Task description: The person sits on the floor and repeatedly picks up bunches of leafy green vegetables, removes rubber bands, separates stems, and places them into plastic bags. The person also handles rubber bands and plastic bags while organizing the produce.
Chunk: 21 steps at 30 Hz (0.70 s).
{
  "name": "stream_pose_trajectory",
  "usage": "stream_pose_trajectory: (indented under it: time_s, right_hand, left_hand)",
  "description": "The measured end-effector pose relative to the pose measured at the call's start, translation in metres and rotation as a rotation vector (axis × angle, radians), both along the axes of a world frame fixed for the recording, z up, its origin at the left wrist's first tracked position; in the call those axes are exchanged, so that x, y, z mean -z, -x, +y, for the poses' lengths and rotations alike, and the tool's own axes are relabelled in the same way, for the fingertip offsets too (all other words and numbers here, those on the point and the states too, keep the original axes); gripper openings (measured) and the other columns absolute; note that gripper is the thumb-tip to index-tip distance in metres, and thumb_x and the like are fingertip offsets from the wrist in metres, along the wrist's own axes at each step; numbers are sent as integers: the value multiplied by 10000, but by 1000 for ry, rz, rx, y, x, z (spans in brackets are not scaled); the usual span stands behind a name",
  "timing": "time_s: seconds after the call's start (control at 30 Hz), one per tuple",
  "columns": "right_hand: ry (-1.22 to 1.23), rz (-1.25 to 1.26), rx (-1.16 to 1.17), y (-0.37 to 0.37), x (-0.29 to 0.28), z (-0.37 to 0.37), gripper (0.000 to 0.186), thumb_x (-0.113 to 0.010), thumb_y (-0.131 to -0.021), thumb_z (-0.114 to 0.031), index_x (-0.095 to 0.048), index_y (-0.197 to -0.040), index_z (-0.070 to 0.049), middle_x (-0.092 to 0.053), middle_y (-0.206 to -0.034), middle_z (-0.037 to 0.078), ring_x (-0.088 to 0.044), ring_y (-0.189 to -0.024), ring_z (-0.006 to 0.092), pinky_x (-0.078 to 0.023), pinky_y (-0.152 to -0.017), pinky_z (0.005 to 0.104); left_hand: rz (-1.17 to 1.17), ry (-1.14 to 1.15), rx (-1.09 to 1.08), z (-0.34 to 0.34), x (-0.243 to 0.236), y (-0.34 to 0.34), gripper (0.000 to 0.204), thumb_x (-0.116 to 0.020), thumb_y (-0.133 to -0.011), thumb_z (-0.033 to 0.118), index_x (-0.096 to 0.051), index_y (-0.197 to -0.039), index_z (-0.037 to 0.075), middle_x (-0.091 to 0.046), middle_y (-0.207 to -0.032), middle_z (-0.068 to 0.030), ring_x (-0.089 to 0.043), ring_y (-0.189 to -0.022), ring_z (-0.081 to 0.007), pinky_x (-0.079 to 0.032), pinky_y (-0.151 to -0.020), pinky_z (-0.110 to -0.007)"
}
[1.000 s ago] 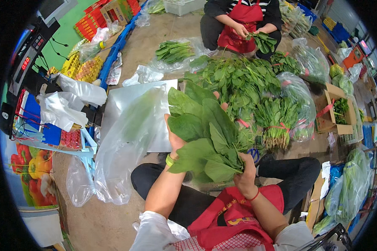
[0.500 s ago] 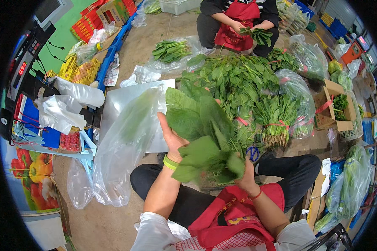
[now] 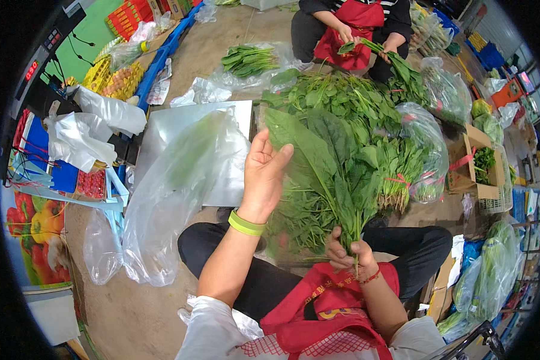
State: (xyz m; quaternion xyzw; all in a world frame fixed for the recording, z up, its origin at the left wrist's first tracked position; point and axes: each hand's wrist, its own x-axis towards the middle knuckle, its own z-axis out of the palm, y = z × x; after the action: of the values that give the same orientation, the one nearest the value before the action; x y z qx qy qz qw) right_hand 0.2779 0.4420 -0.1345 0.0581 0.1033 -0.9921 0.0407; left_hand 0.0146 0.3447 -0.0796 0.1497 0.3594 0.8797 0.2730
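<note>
My left hand (image 3: 265,168), a green band on its wrist, is raised with loosely curled fingers and thumb apart, beside the upper left edge of a bunch of broad green leaves (image 3: 336,162). My right hand (image 3: 348,252) grips that bunch by its stems over my lap, the leaves fanning upward. Behind them lie a heap of loose greens (image 3: 342,90) and, to the right, root-ended bundles with pink ties (image 3: 396,180). At left, a large clear plastic bag (image 3: 162,216) lies partly over a pale metal board (image 3: 228,186).
A co-worker (image 3: 348,30) crouches opposite, holding greens. At left are a scale display (image 3: 31,69), white bags (image 3: 78,141) and egg trays (image 3: 99,78). Bagged vegetables (image 3: 486,276) and an open cardboard box (image 3: 462,162) stand at right; more greens on plastic (image 3: 249,60) lie beyond the board.
My left hand has shifted right and its fingers have curled. The bunch has swung more upright, stems downward in my right hand. The co-worker's hands have moved right and farther apart.
</note>
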Motion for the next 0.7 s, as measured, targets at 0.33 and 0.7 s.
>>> stream_pose_trajectory:
  time_s: [0.33,0.7]
  right_hand:
    - [-100,-29,11,-3,3,3,529,-746,-867,-264,-540,-1321,-87,-553,-881,48,-472,-581,113,-374,-515,266]
    - [-283,-181,155,-3,11,18,716,-696,-905,-440,-444,-1458,-62,-611,-1159,57,-579,-809,156,-492,-608,272]
  left_hand:
    - [-112,-79,-3,-2,12,5,187,-586,-1039,162,-580,-1219,109,-688,-1193,-44,-656,-1103,-161,-536,-965,-358]
    - [-126,-126,7,-5,9,9,290,-508,-1071,156,-503,-1357,109,-608,-1348,-53,-599,-1235,-199,-503,-1065,-388]
